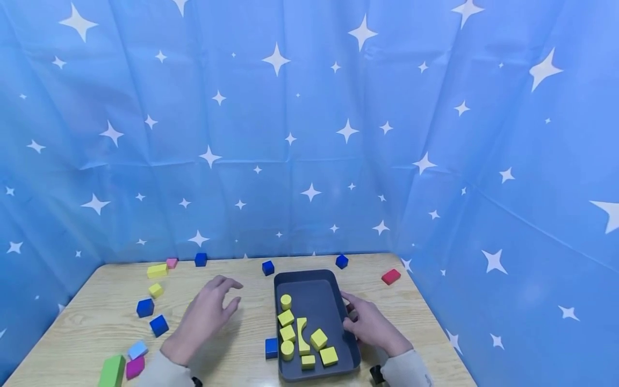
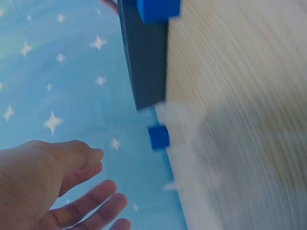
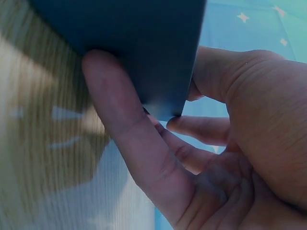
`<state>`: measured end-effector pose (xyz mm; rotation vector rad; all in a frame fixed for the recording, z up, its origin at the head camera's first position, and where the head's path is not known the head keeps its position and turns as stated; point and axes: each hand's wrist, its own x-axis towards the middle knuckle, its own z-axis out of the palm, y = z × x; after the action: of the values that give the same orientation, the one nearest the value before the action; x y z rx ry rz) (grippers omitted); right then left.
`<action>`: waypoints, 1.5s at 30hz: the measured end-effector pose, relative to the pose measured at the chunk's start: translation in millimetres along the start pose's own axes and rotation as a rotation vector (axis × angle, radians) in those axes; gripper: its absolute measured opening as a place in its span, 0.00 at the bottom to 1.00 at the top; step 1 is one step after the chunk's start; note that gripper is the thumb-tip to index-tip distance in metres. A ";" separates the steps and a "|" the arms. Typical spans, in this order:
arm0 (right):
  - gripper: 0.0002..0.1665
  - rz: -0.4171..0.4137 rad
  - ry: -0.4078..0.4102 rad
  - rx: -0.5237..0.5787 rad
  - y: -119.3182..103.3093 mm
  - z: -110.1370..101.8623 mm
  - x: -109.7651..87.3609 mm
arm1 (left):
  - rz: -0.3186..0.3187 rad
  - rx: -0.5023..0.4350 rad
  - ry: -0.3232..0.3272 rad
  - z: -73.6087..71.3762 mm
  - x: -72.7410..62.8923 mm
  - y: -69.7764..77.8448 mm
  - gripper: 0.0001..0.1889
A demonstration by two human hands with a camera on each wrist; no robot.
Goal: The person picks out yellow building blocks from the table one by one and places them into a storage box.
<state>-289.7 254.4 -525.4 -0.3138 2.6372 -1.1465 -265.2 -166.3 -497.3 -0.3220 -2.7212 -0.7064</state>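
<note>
A dark grey rectangular tray point(image 1: 314, 290) stands on the wooden table with several yellow blocks inside, among them a cylinder point(image 1: 287, 350), a cube point(image 1: 318, 339) and a notched block point(image 1: 302, 336). My right hand point(image 1: 372, 326) grips the tray's right wall; in the right wrist view its fingers point(image 3: 112, 91) lie along the outer side and the thumb reaches the rim. Over the table left of the tray, my left hand point(image 1: 205, 317) hovers with loosely bent fingers and holds nothing. A blue block point(image 1: 271, 348) lies beside the tray's left wall.
Blue cubes point(image 1: 158, 325) are scattered at the left and along the back. At the left also lie yellow blocks point(image 1: 157, 271), a green block point(image 1: 112, 371), a magenta block point(image 1: 135, 367) and a light blue one point(image 1: 137, 350). A red block point(image 1: 390, 277) is at right. Behind hangs a starry curtain point(image 1: 309, 134).
</note>
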 end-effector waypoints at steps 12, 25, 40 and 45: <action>0.46 0.014 -0.006 0.000 2.5 -0.7 3.3 | -0.123 0.029 -0.047 -15.3 -7.5 -65.6 0.19; 0.46 -0.001 -0.004 0.003 7.3 1.8 0.7 | -0.197 0.067 -0.156 -21.3 -5.9 -92.1 0.24; 0.45 -0.011 -0.004 0.012 7.1 -3.6 0.8 | -0.186 0.031 -0.263 -18.8 2.1 -93.6 0.21; 0.44 -0.013 -0.001 0.007 6.7 -0.9 0.7 | -0.172 0.030 -0.278 -16.9 4.2 -92.6 0.19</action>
<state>-291.3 259.2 -529.9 -0.3312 2.6339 -1.1589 -291.9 -253.2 -522.0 -0.1921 -3.0491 -0.7120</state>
